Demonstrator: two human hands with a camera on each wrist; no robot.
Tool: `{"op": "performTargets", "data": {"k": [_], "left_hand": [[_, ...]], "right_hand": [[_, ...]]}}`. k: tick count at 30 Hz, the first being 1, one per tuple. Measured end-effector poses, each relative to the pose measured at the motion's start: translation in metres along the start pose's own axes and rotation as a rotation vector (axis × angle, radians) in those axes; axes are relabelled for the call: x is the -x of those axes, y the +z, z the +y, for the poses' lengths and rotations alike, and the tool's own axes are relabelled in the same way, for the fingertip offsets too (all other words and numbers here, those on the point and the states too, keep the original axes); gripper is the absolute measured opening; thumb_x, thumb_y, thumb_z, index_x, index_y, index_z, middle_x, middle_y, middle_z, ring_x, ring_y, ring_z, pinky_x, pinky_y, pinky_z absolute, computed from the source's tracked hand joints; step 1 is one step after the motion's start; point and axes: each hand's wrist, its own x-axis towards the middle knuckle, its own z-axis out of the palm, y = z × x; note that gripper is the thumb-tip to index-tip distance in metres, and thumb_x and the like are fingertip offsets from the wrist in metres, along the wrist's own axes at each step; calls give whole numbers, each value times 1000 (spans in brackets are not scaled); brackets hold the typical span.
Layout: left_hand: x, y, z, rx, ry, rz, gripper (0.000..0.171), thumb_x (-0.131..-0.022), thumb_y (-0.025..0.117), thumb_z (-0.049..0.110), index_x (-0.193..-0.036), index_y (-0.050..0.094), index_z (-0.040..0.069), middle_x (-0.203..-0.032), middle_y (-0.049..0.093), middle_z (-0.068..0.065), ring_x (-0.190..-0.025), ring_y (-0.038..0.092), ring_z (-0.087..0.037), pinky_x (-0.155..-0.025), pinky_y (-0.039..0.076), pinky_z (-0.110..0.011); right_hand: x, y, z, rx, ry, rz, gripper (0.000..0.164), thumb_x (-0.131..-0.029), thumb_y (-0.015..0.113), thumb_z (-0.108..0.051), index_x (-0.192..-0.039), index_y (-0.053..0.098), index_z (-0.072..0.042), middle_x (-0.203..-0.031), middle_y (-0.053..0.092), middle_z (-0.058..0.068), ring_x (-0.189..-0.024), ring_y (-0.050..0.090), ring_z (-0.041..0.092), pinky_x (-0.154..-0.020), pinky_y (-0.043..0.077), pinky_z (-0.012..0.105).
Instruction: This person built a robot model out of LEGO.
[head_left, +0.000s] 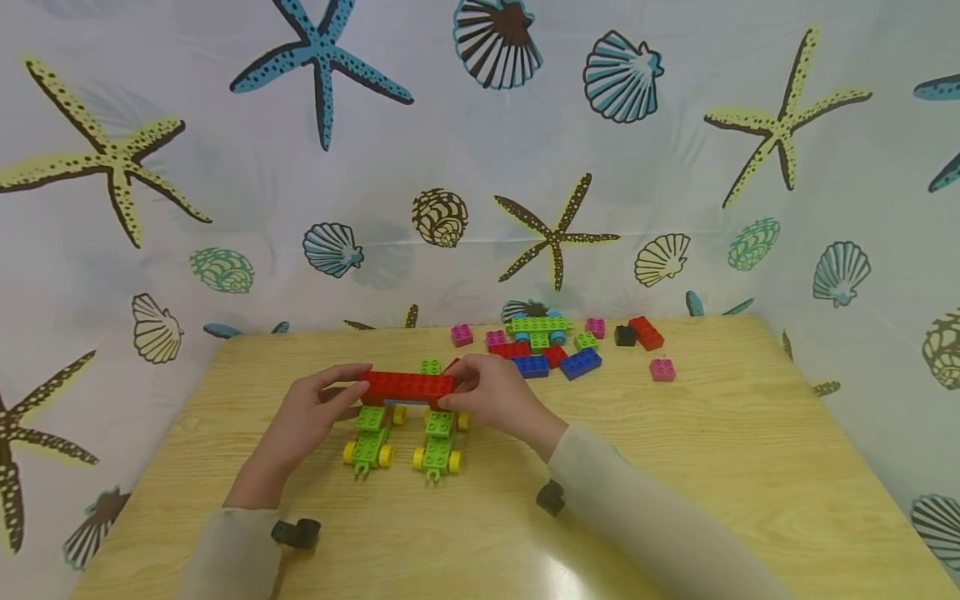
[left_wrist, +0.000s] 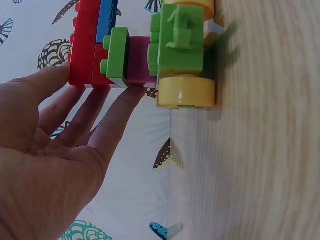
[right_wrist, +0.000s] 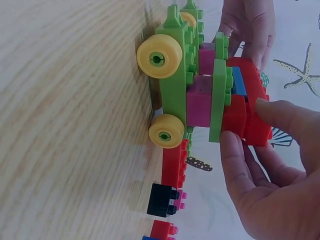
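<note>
The left hand (head_left: pixel 302 418) and right hand (head_left: pixel 498 396) each have a grip pinched on one end of the long red studded brick (head_left: pixel 408 384) spanning between them, beneath which two green yellow-wheeled toy bases (head_left: pixel 437 454) stand on the tabletop (head_left: pixel 712 467), with a black brick (head_left: pixel 625 336) well beyond the right grip.

The upper frame is filled by a white fabric backdrop (head_left: pixel 465 150), printed with sea motifs. A blue starfish (head_left: pixel 321 54) is placed at the top, left of centre; yellow starfish (head_left: pixel 782 129) are shown at upper left and upper right, with scallop shells (head_left: pixel 622 77) scattered between. The lower frame is occupied by a pale wood-grain tabletop (head_left: pixel 675 467), on which a white glare (head_left: pixel 555 575) is reflected at bottom centre.
</note>
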Motion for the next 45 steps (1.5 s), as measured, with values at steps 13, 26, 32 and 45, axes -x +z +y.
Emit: {"op": "performTargets", "data": {"k": [13,26,32,45], "left_hand": [[0,1,-2,26,-40,12,56,-116,62,40,-164,57,13,-167,55,-23,-143,67,-47,-109,62,-49],[1,-1,2,16,-55,-12,55,-115,64,38,-165,57,16,-168,55,-19,-141,68,-43,-110,63,-46],[3,-1,1,41,-42,2,56,-115,65,38,-163,57,11,-165,58,-20,-140,69,-44,-108,64,-46],[0,1,2,42,-52,-1,53,-114,66,36,-160,60,11,-161,60,-22,-139,69,-44,-106,65,-44]], "right_hand": [[1,5,1,-13,29,6,24,-98,89,-27,-116,79,-15,-108,79,0,-96,69,16,-82,61,30],[0,6,2,29,25,-5,29,-99,88,-27,-124,78,-14,-115,80,2,-103,72,18,-92,66,37],[-4,8,3,-5,12,-3,34,-103,84,-32,-132,76,-17,-121,79,1,-108,72,18,-97,65,37],[-3,8,3,-26,24,40,29,-102,84,-33,-127,83,-18,-114,81,-2,-103,71,18,-91,63,35]]}}
